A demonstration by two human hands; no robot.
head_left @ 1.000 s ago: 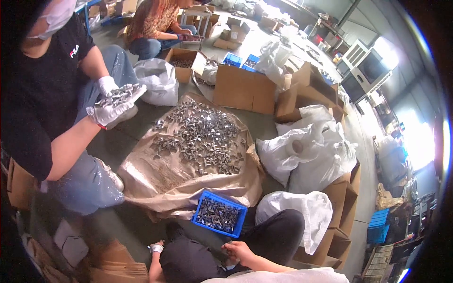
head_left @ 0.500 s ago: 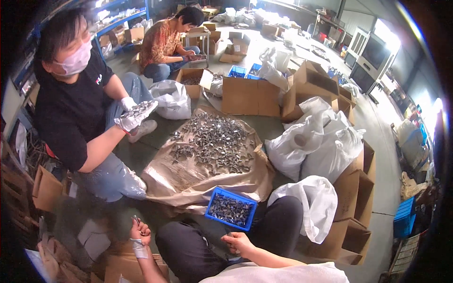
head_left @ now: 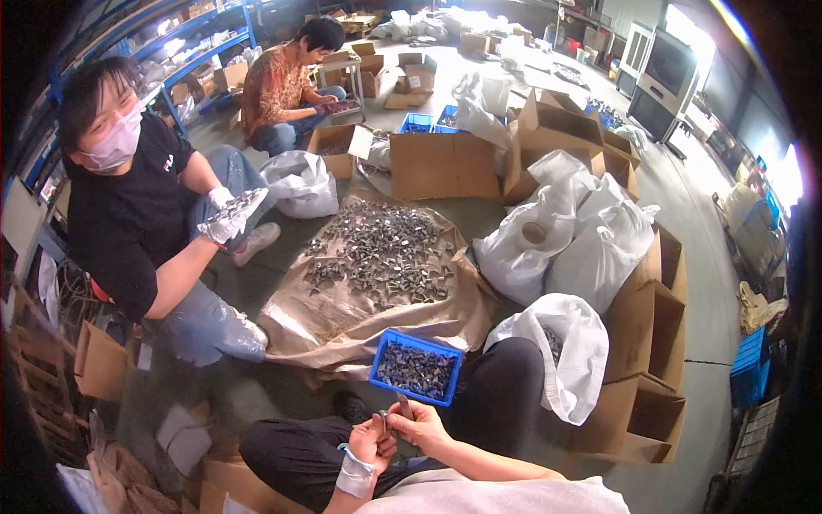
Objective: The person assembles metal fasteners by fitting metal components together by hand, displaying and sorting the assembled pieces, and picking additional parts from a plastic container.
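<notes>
I see the right hand (head_left: 424, 428) pinching a grey strip (head_left: 404, 403) at its near end, long axis running up and away from the fingertips, slightly tilted. Left hand (head_left: 368, 443), just left, pinches a shiny bit (head_left: 383, 419), nearer the strip's base. Blue bin (head_left: 377, 355): just beyond both hands' fingers.
</notes>
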